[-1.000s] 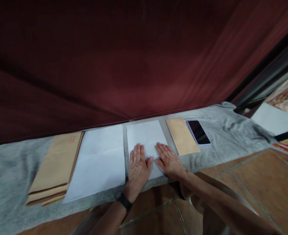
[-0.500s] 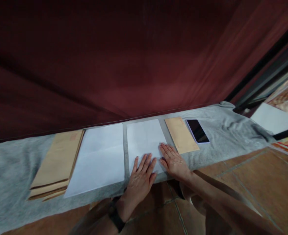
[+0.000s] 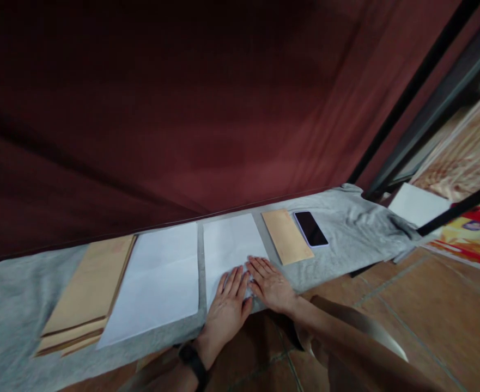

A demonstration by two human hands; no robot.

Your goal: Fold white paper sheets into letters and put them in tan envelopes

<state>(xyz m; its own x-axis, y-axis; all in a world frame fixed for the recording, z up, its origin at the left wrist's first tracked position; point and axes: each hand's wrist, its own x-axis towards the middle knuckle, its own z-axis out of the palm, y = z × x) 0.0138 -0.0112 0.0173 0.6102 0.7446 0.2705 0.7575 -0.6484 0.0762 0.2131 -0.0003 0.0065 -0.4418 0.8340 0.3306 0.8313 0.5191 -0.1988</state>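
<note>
A narrow sheet of white paper (image 3: 231, 237) lies in front of me on the grey cloth. My left hand (image 3: 228, 305) rests flat on its near part, fingers stretched out. Beside it my right hand (image 3: 270, 283) lies flat over the near right corner, its fingertips close to those of the left. To the left is a larger white sheet (image 3: 158, 277), and beyond that a stack of brown envelopes (image 3: 88, 288). A single brown envelope (image 3: 287, 237) lies just right of the narrow sheet, apart from my right hand.
A phone (image 3: 311, 228) with a dark screen lies right of the single envelope. The grey cloth (image 3: 354, 228) covers a long, narrow surface against a dark red curtain (image 3: 207, 109). Dark bars (image 3: 411, 92) and a colourful printed box (image 3: 472, 234) stand at the right, above the tiled floor (image 3: 448, 299).
The view has turned a little, so things sit further left and lower. My right hand has moved closer to my left on the narrow sheet; both remain flat.
</note>
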